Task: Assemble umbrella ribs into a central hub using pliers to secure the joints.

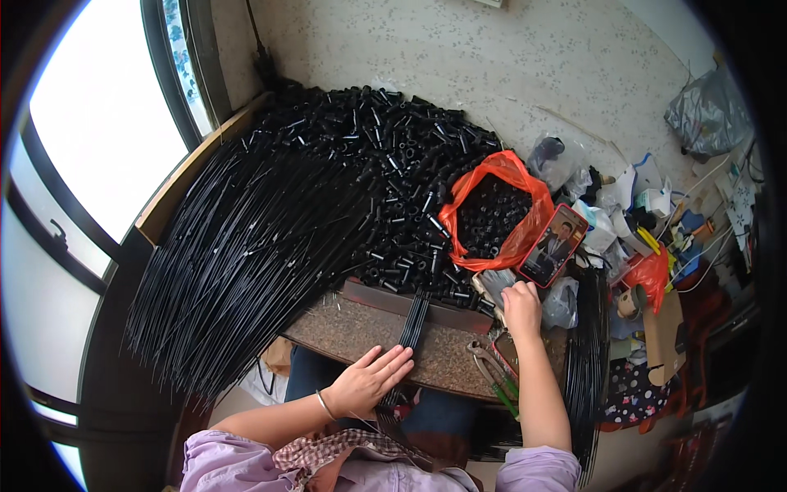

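Note:
My left hand (374, 380) lies flat, fingers stretched out, its fingertips on a narrow row of thin black rods (416, 318) at the table's front edge. Those rods reach back toward a pile of short black tubular pieces (393, 172). My right hand (522, 307) is closed in a pinch at a small shallow box (494, 284) with a pale wall; what the fingers hold is hidden. Beside the right forearm lie pliers with green handles (494, 377).
Many long black rods (238, 254) spread over the left side. An orange plastic bag (537, 197) of small black parts stands behind the box. A phone (553, 245) leans against it. Bags and clutter crowd the right. A dark red strip (381, 297) edges the pile.

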Demonstrator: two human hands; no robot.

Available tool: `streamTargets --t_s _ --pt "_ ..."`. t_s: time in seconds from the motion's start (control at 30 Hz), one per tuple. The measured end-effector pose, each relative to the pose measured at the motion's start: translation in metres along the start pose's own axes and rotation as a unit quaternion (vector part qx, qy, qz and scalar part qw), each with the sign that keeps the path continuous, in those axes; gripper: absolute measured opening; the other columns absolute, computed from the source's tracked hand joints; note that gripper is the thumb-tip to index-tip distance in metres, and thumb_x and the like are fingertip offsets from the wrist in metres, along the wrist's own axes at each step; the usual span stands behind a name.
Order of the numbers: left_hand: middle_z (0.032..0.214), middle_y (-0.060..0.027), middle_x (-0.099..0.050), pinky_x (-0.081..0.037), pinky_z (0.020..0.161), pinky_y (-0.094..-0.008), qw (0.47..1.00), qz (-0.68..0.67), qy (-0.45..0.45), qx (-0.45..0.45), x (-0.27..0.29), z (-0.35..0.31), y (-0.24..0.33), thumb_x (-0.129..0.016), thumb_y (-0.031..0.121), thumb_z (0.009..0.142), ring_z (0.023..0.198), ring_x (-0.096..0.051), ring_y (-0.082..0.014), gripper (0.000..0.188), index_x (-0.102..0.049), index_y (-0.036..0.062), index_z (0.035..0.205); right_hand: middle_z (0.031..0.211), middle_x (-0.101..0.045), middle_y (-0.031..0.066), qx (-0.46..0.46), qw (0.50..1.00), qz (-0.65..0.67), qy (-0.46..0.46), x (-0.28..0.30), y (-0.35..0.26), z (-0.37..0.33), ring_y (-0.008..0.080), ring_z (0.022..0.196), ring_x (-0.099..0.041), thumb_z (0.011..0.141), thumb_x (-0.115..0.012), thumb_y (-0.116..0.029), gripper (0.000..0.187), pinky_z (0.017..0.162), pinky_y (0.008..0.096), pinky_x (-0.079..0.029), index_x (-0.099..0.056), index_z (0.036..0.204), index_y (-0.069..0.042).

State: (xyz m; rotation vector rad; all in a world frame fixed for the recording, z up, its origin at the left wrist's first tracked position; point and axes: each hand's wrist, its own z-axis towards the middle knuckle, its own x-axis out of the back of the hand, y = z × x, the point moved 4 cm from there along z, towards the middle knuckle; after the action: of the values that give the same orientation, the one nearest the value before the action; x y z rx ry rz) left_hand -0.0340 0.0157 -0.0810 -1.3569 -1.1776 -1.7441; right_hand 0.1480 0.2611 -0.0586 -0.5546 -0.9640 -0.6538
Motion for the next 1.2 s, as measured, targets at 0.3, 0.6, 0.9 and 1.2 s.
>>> streamTargets --t_s 0.3,0.6,0.9,1.2 --pt "0.143 -0.0170 -0.022 -0.016 0.107 -0.0413 0.999 0.047 -0.010 -0.005 -0.010 0.001 -0.003 -0.049 0.033 0.077 0.134 -0.020 -0.0274 0.073 -0.024 -0.0016 0.136 0.099 -0.061 0.0069 0.289 0.938 0.190 -0.013 0.005 -0.130 -0.008 0.0233 0.097 -0.053 0.076 -0.055 -0.007 0.007 0.084 0.0353 -0.042 -0.057 0.081 -0.003" --pt "0.142 -0.0175 -0.024 -0.021 0.106 -0.0399 0.998 0.068 0.003 -0.012 -0.006 0.001 -0.003 -0.052 0.029 0.073 0.133 -0.023 -0.0274 0.074 -0.026 -0.0017 0.135 0.089 -0.058 0.0056 0.327 0.929 0.176 -0.014 -0.014 -0.137 -0.002 0.0218 0.087 -0.055 0.074 -0.052 -0.008 0.012 0.079 0.0338 -0.044 -0.057 0.085 -0.003" --pt "0.144 -0.0181 -0.021 -0.018 0.107 -0.0406 1.000 0.008 0.012 -0.006 -0.004 0.000 0.000 -0.048 0.022 0.075 0.134 -0.020 -0.0280 0.071 -0.022 -0.0008 0.137 0.080 -0.054 0.0056 0.342 0.918 0.203 0.002 -0.027 -0.141 -0.001 0.0220 0.080 -0.054 0.073 -0.052 -0.010 0.011 0.080 0.0341 -0.044 -0.055 0.083 -0.005" --pt "0.143 -0.0175 -0.021 -0.018 0.107 -0.0403 0.998 -0.038 0.058 0.000 -0.004 -0.002 0.000 -0.047 0.021 0.076 0.134 -0.020 -0.0284 0.069 -0.023 -0.0004 0.137 0.076 -0.052 0.0078 0.255 0.937 0.230 0.067 -0.025 -0.132 -0.002 0.0250 0.076 -0.052 0.075 -0.053 -0.009 0.008 0.076 0.0343 -0.043 -0.055 0.082 -0.005"
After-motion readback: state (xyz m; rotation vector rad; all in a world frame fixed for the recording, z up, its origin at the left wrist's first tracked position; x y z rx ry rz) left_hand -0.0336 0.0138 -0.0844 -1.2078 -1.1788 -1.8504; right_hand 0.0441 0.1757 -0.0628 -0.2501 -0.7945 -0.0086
